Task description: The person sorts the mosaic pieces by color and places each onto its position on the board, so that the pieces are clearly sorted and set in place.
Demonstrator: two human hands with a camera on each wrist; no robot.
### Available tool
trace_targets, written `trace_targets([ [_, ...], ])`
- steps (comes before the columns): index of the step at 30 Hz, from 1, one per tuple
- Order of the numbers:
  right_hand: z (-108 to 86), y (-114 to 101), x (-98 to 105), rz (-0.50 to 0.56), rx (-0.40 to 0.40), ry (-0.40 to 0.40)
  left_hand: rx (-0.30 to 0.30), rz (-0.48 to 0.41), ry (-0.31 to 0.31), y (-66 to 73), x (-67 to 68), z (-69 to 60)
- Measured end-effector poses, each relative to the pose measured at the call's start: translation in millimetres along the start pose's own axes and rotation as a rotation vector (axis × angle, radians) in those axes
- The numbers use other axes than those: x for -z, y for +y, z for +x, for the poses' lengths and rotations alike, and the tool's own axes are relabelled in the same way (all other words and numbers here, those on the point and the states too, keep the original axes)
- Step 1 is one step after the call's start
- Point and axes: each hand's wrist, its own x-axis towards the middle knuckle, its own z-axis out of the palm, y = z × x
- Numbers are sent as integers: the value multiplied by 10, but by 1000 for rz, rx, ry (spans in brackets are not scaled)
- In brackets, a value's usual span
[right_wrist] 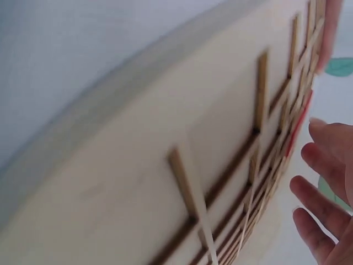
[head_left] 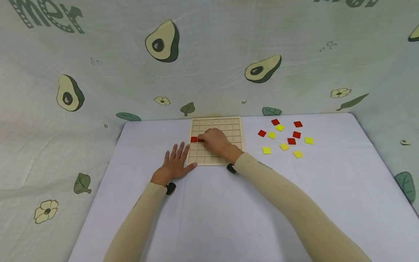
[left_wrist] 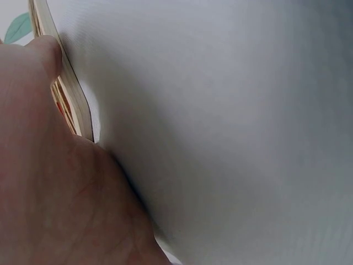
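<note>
A pale wooden grid board (head_left: 234,127) lies flat near the back of the table. One red square tile (head_left: 194,139) sits in a cell at its left edge. My right hand (head_left: 214,141) is over the board, its fingertips at a second red tile (head_left: 200,140), partly covered, just right of the first. In the right wrist view its fingers (right_wrist: 317,204) are bent and spread, with no tile seen between them. My left hand (head_left: 174,163) rests flat with fingers spread beside the board's left edge, and its thumb (left_wrist: 49,55) touches the frame.
Several loose red tiles (head_left: 296,134) and yellow tiles (head_left: 284,146) are scattered to the right of the board. A white cloth (head_left: 209,211) covers the table. Behind it hangs a curtain (head_left: 212,54) printed with avocados. Each wrist wears a small black camera (head_left: 171,188).
</note>
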Motion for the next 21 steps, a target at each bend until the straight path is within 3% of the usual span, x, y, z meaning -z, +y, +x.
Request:
trace_targets([
  [9,-325,211,246,104,-92,51,-4,3,1,-29,-42,66],
  [21,-959,780,454,71,-257,167,-22,-14,-3,-46,-22,37],
])
